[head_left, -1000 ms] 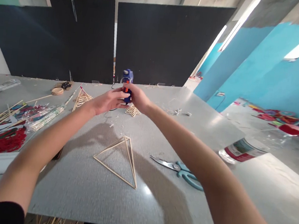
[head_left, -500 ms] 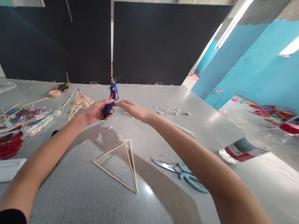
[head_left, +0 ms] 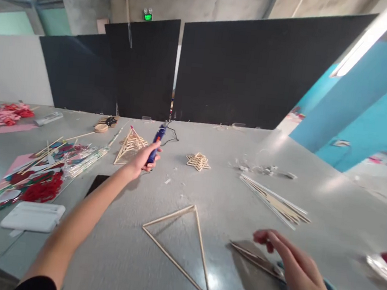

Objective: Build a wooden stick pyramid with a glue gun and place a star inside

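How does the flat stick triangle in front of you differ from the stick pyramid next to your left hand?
The stick triangle lies flat on the table, a bare outline of three sticks; the stick pyramid stands up with many rungs across its faces. The triangle looks larger and sits between both arms; the pyramid is farther back, beside the left hand, which holds the glue gun. Both are made of pale wooden sticks.

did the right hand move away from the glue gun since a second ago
Yes. The right hand has left the glue gun and come back toward the person, now over the scissors, right of the stick triangle.
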Tool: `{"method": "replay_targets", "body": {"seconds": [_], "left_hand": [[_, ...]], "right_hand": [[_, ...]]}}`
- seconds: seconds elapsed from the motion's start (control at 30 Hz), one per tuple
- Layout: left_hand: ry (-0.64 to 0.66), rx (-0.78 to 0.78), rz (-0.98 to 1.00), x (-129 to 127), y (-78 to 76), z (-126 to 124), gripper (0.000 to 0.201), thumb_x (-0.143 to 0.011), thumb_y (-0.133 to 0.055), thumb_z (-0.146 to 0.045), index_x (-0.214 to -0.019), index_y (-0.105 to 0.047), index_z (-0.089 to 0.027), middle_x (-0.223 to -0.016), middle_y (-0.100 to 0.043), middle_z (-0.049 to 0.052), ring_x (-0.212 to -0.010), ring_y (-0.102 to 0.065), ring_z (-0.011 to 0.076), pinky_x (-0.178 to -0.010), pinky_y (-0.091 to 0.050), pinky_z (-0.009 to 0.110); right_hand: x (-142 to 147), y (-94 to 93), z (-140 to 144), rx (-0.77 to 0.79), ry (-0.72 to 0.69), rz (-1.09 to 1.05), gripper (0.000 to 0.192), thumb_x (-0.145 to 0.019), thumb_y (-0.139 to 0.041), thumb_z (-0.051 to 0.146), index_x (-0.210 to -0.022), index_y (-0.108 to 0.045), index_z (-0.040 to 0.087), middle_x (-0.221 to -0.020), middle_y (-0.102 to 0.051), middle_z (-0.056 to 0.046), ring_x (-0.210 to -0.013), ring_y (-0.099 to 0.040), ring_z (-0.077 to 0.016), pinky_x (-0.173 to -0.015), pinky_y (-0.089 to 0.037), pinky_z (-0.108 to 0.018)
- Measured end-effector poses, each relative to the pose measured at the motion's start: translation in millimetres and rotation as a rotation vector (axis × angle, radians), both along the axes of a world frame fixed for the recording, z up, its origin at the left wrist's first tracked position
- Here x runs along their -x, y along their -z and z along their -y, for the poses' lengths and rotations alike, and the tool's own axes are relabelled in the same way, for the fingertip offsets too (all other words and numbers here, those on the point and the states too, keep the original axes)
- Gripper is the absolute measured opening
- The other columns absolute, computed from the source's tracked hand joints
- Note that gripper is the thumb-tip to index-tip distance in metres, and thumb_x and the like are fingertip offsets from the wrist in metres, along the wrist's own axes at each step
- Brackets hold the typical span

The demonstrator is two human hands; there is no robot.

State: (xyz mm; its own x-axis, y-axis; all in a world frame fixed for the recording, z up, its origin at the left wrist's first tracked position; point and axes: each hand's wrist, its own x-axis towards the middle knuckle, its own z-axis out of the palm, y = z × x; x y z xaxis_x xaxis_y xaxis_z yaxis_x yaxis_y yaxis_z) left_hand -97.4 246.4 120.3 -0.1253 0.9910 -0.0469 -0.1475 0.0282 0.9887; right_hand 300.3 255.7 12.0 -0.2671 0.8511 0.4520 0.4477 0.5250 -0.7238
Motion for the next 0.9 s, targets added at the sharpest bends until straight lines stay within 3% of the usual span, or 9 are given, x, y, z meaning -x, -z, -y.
{"method": "replay_targets", "body": {"seconds": [0.13,0.27,0.4,0.6,0.73,0.9], "left_hand": [[0.002,0.041,-0.049,-11,17.4,-6,0.037,-0.090,-0.067,-0.053,-0.091,-0.055,-0.018,-0.066,-0.047,-0.006,-0.038,-0.033,0.0024,-0.037,-0.015,0.017],[0.025,0.029,-0.110,-13,22.9,-7,0.036,-0.089,-0.068,-0.052,-0.093,-0.056,-0.018,-0.070,-0.049,-0.004,-0.040,-0.037,0.0031,-0.039,-0.017,0.019],[0.038,0.025,-0.166,-13,24.1,-6,0.035,-0.089,-0.068,-0.052,-0.090,-0.055,-0.019,-0.072,-0.052,-0.003,-0.043,-0.039,0.0037,-0.041,-0.018,0.021],[0.018,-0.017,-0.308,-6,24.3,-6,0.033,-0.089,-0.067,-0.047,-0.080,-0.053,-0.019,-0.068,-0.052,-0.002,-0.047,-0.044,0.0059,-0.045,-0.027,0.022],[-0.031,-0.110,-0.442,3,21.7,-6,0.026,-0.088,-0.066,-0.042,-0.083,-0.055,-0.020,-0.073,-0.056,0.000,-0.052,-0.049,0.0084,-0.048,-0.034,0.023],[-0.067,-0.257,-0.600,12,13.1,-4,0.022,-0.081,-0.072,-0.036,-0.088,-0.058,-0.021,-0.072,-0.055,-0.002,-0.064,-0.052,0.0132,-0.056,-0.040,0.025]], "right_hand": [[1,26.0,17,-0.028,-0.119,-0.015,0.048,-0.103,-0.047,0.057,-0.080,-0.070,0.022,-0.077,-0.072,-0.007,-0.071,-0.069,-0.0221,-0.063,-0.059,-0.029],[4,29.9,30,-0.180,-0.253,0.002,0.032,-0.105,-0.049,0.039,-0.085,-0.069,0.023,-0.077,-0.070,-0.005,-0.069,-0.070,-0.0184,-0.061,-0.059,-0.024],[3,33.1,30,-0.234,-0.258,-0.006,0.029,-0.106,-0.046,0.029,-0.087,-0.067,0.024,-0.073,-0.067,-0.003,-0.064,-0.069,-0.0156,-0.058,-0.057,-0.021],[-2,46.5,28,-0.212,-0.251,0.015,0.024,-0.105,-0.047,0.028,-0.093,-0.067,0.025,-0.077,-0.067,-0.002,-0.068,-0.069,-0.0153,-0.060,-0.057,-0.022],[-4,56.4,19,-0.059,-0.240,0.038,0.021,-0.101,-0.056,0.039,-0.110,-0.069,0.025,-0.097,-0.072,-0.007,-0.086,-0.072,-0.0224,-0.071,-0.062,-0.031],[20,39.2,0,0.051,-0.334,0.010,0.045,-0.097,-0.062,0.048,-0.137,-0.059,0.028,-0.127,-0.068,-0.012,-0.111,-0.067,-0.0283,-0.093,-0.060,-0.043]]}}
